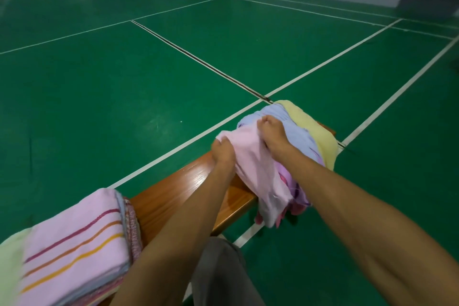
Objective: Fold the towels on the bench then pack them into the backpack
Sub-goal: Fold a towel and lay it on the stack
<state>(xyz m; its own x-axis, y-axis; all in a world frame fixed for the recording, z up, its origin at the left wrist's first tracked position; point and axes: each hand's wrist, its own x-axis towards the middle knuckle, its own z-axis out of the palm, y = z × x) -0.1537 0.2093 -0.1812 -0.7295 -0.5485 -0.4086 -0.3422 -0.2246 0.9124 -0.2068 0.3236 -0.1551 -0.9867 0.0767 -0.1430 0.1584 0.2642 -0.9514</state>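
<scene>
Green court floor (124, 107) stretching out under white lines. Wooden bench (173, 196) running across it, carrying everything. Folded stack (74, 251) sitting at near end, pink striped towel on top. Loose heap (310, 136) lying at far end, yellow and lilac towels bunched together. Pink towel (250, 156) draping over heap and bench edge. Left hand (223, 151) and right hand (273, 134) each pinching its top edge, fingers curled.

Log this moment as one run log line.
step: picking next towel | both hands grip pink towel on pile | folded stack on bench
</scene>
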